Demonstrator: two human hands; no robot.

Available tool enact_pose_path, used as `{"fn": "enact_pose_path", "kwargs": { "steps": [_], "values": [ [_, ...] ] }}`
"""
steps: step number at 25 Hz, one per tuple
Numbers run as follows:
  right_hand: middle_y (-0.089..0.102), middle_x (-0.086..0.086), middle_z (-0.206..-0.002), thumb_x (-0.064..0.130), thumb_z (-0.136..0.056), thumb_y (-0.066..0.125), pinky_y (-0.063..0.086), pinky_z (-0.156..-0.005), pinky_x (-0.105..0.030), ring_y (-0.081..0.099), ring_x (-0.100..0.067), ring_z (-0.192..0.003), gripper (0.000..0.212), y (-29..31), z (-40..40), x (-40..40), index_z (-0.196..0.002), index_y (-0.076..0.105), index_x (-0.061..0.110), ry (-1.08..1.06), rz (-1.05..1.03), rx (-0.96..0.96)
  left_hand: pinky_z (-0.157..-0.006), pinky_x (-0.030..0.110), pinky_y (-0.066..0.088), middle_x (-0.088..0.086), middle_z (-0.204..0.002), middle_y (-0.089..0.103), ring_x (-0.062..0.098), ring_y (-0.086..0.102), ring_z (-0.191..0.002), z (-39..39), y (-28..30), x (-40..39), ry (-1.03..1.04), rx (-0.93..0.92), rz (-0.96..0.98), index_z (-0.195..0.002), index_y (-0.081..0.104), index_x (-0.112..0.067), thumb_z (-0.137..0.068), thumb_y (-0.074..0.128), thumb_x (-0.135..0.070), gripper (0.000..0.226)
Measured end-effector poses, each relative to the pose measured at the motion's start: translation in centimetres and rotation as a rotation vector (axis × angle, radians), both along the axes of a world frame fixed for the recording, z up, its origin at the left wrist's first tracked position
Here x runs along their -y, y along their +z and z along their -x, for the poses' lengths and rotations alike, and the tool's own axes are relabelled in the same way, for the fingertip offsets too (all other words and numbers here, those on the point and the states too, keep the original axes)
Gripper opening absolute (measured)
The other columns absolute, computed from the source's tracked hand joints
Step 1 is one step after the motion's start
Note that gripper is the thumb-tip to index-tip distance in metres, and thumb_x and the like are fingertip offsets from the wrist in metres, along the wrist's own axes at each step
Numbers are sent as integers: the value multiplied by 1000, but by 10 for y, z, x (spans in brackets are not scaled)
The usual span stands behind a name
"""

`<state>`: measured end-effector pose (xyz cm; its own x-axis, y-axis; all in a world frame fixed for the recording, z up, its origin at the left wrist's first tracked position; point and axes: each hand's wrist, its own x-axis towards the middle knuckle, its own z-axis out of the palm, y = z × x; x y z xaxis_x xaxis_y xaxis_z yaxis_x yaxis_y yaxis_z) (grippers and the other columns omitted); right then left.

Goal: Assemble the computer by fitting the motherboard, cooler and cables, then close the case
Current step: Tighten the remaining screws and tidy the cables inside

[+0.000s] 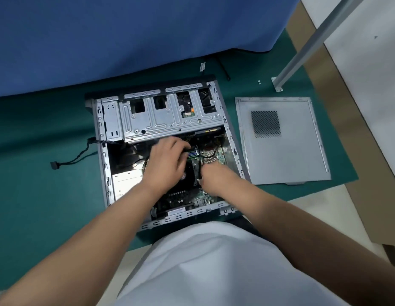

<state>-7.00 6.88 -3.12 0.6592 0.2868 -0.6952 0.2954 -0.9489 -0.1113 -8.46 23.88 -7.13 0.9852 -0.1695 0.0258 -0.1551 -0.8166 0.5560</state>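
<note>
The case (167, 151) lies open on its side on a green mat (48, 173). Its open side faces up, so the parts inside show.

Both hands reach down into the case. The left hand (167, 162) is over the black cooler (188, 173), near the middle of the case. Its fingers are bent and reach toward some black cables (198, 151) just past the cooler. The hand is blurry, so I cannot tell if it holds anything. The right hand (214, 175) is just beside the cooler, on its right. Its fingers point down at the green board (216, 155) and are hidden, so I cannot tell if they grip something. A thin black cable runs up between the two hands.

The board sits flat in the bottom of the case. A silver drive cage (170, 115) fills the far part of the case.

The side panel (284, 151) lies flat on the mat, just to the right of the case and apart from it. It has a square patch of small holes.

A loose black cable with a plug (53, 165) hangs out of the left side of the case onto the mat.

A blue cloth (125, 40) hangs behind the case. A metal leg (302, 51) stands at the far right. The person wears a white top (214, 272).
</note>
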Motion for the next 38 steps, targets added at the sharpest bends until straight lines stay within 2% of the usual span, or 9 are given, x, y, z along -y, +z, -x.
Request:
{"fn": "enact_pose_path", "kwargs": {
  "steps": [4,10,13,16,18,22,25,30,38],
  "values": [
    [63,-12,-122,14,-96,64,55,-92,-35,64,-29,-108,26,-33,0,-5,-122,63,9,-222,-1,-113,-106,46,44,0,-133,60,25,55,-124,11,-9,8,-96,-300,0,-133,61,-20,-104,52,-24,31],
    [62,-9,-104,12,-96,52,48,-75,-31,60,-29,-96,15,-41,1,6,-109,60,10,-512,-149,-177,-111,47,40,-2,-144,51,27,51,-131,0,-16,21,-175,-398,-111,-141,57,-22,-106,46,-33,38],
    [70,-13,-108,9,-99,47,50,-78,-34,64,-28,-96,24,-42,-2,12,-122,55,6,-773,-223,-202,-112,47,38,0,-146,53,28,46,-134,-11,-23,30,-253,-459,-225,-142,56,-23,-107,42,-38,41],
    [65,-14,-116,11,-101,45,45,-69,-29,60,-28,-94,30,-45,-2,15,-129,54,4,-853,-210,-131,-109,47,36,1,-146,53,30,43,-134,-19,-29,36,-309,-471,-325,-143,54,-24,-106,40,-36,41],
    [63,-14,-119,10,-100,48,45,-70,-29,60,-28,-98,31,-49,-2,16,-130,53,7,-830,-204,-100,-109,48,34,-2,-153,48,30,41,-137,-22,-32,39,-340,-475,-350,-151,45,-28,-105,41,-34,46],
    [65,-16,-123,10,-97,54,56,-92,-42,67,-32,-108,44,-53,1,14,-140,50,17,-788,-270,-98,-107,47,34,-9,-158,40,27,39,-138,-23,-37,42,-373,-466,-389,-156,38,-33,-104,42,-31,52],
    [67,-14,-123,9,-96,54,58,-91,-43,67,-34,-106,45,-51,2,14,-140,58,19,-657,-228,-22,-108,46,34,-12,-162,35,25,36,-140,-21,-38,39,-372,-446,-410,-158,33,-34,-105,39,-35,53],
    [65,-16,-115,3,-96,49,56,-91,-42,65,-38,-106,29,-48,-2,15,-118,67,8,-361,-47,-4,-118,50,22,-14,-171,12,25,14,-153,-29,-35,45,-425,-487,-551,-164,12,-34,-103,36,-33,65],
    [53,-17,-134,0,-97,48,53,-99,-48,59,-35,-121,39,-48,-6,13,-135,54,4,95,151,-33,-115,44,21,-13,-172,4,25,9,-153,-29,-32,52,-472,-375,-791,-164,9,-33,-104,27,-43,64]
  ]
}}
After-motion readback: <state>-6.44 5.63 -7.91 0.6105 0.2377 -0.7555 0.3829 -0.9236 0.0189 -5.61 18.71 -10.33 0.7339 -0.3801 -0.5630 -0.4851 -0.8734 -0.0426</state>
